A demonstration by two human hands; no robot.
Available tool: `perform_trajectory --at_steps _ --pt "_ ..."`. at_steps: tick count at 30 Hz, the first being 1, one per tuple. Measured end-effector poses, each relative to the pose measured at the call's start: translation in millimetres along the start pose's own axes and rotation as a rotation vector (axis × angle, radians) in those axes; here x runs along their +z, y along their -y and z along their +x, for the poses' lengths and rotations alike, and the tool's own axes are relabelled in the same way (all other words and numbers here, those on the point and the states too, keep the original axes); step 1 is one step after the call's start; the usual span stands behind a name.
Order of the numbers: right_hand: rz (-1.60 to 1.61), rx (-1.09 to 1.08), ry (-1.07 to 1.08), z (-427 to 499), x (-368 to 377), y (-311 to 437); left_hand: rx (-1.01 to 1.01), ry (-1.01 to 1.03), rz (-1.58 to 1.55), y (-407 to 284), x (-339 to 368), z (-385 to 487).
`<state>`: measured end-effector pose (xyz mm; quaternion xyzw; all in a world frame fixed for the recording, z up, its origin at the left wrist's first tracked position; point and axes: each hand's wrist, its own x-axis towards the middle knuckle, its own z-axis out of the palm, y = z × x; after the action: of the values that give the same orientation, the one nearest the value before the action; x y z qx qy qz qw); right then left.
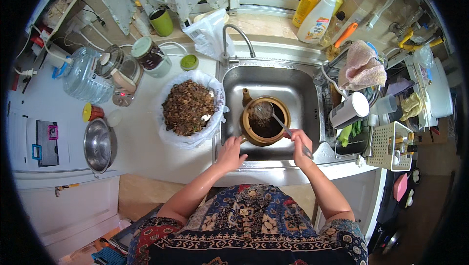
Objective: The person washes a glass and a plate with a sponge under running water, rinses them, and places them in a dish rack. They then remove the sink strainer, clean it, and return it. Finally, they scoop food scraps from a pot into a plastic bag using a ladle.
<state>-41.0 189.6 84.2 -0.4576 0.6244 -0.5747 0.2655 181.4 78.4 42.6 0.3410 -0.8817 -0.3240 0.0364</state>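
A brown clay pot [266, 141] with a short spout stands in the stainless steel sink [300, 82], dark wet contents inside. My right hand [302, 148] grips the handle of a metal ladle [280, 121], whose bowl is at the pot's mouth with brown bits in it. My left hand [231, 154] is at the pot's lower left side by its stub handle; the fingertips' hold on it is hard to make out. Left of the sink, a container lined with a white plastic bag [221, 98] is heaped with brown, chopped-looking plant matter [187, 107].
A curved faucet [240, 29] rises behind the sink. A metal bowl [98, 146], water jug [86, 76] and glass kettle [110, 62] stand on the left counter. Right of the sink are a dish rack [331, 118], a white canister [350, 110] and a perforated basket [383, 148]. Bottles line the sill.
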Motion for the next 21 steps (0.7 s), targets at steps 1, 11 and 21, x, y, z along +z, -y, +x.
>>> perform_trajectory --at_steps 1,11,21 --pt "-0.244 0.022 0.074 0 -9 -13 -0.058 0.011 0.075 9 16 11" --pt "-1.010 -0.115 0.376 46 91 -99 -0.348 0.379 0.209 63 96 68" --pt "-0.641 -0.040 0.570 63 81 -99 -0.333 0.384 0.162 63 96 71"
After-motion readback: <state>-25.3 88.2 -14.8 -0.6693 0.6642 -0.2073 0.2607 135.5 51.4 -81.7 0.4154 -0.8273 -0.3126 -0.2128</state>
